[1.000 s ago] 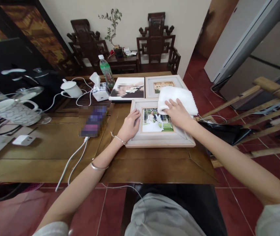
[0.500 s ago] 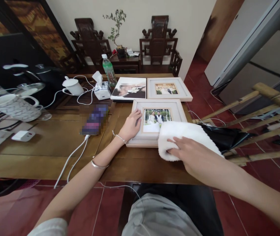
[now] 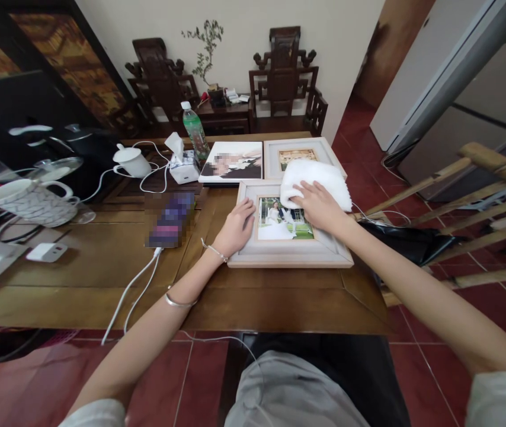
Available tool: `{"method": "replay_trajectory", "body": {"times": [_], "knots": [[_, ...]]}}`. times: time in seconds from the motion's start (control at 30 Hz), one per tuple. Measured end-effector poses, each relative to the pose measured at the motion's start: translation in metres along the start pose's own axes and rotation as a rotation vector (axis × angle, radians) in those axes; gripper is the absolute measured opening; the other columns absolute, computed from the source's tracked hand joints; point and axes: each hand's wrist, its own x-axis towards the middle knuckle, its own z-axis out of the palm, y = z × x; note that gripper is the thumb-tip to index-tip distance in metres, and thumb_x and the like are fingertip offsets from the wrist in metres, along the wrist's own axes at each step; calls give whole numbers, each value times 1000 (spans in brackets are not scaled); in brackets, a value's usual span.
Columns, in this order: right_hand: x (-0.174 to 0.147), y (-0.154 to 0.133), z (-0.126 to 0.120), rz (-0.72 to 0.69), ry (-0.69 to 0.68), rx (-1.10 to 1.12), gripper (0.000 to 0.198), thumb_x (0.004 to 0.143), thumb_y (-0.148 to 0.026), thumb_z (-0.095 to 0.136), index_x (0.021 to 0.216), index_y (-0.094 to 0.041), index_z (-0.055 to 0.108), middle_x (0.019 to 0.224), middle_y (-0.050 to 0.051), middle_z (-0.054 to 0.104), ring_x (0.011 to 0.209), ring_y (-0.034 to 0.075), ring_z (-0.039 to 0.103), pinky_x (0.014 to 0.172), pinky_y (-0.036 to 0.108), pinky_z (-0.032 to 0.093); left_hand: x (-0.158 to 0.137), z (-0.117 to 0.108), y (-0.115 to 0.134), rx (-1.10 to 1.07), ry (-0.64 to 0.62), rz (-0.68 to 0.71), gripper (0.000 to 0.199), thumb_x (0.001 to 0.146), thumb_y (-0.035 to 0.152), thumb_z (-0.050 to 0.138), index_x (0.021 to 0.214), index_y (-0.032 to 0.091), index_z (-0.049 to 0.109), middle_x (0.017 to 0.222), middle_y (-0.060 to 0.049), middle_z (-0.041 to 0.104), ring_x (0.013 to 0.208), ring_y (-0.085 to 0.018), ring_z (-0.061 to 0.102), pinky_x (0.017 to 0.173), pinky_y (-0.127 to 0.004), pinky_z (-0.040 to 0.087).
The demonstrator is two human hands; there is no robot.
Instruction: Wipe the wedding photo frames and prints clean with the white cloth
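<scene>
A light wooden picture frame (image 3: pixel 288 259) with a photo of a couple inside lies face up near the front of the table. My left hand (image 3: pixel 235 228) rests flat on its left border, fingers stretched out and thumb apart. My right hand (image 3: pixel 319 204) is closed on a white fluffy cloth (image 3: pixel 317 175), pressing it over the upper right part of this frame. The cloth also covers the lower part of a second picture frame (image 3: pixel 333 155) behind. Beside that one lies a white-edged photo panel (image 3: pixel 230 160).
On the wooden table (image 3: pixel 102 261) are a phone (image 3: pixel 173 219) on a white cable, a tissue box (image 3: pixel 184 166), a green-labelled bottle (image 3: pixel 195 130), a lidded cup (image 3: pixel 131 160), a patterned mug (image 3: pixel 31 201) and a charger (image 3: pixel 46 252). A bamboo rack (image 3: pixel 457 178) stands right.
My right hand has moved the white cloth away from me, from the near frame's lower right corner to its top edge. My left hand has stayed on the left border.
</scene>
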Motion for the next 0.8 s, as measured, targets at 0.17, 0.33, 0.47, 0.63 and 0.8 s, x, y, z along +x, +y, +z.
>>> {"method": "replay_trajectory", "body": {"times": [0.17,0.33,0.47,0.63,0.8], "knots": [[-19,-15,-13,-111,-68,34,46,76,-1,45,117,-12,63,132,18,56,124,31,47,102,48,31,0,-1,1,4,1,3,32,90,20,43,114,14,64,129,-13,61,132,-27,46,111,-48,39],[-63,-41,-58,-192,-198,187,45,73,3,43,106,-14,67,115,17,65,107,28,59,92,40,42,1,0,3,4,5,1,33,89,18,43,114,16,64,128,-11,62,132,-27,46,110,-49,39],[-91,-62,-87,-215,-271,311,48,71,5,41,106,-16,67,119,15,64,109,27,60,92,38,46,2,0,4,15,3,10,33,89,18,42,113,12,64,128,-14,61,132,-28,46,111,-48,38],[-83,-74,-67,-189,-218,344,59,71,7,40,122,-14,61,141,16,49,133,31,40,106,50,35,1,1,3,11,-9,12,33,90,19,42,115,15,63,129,-12,61,132,-27,45,111,-49,38],[-37,-42,-24,-91,-156,238,64,70,10,40,126,-12,59,149,16,39,139,33,29,109,57,27,1,1,1,16,0,9,33,90,20,43,115,15,63,129,-11,61,132,-27,46,111,-49,38]]}}
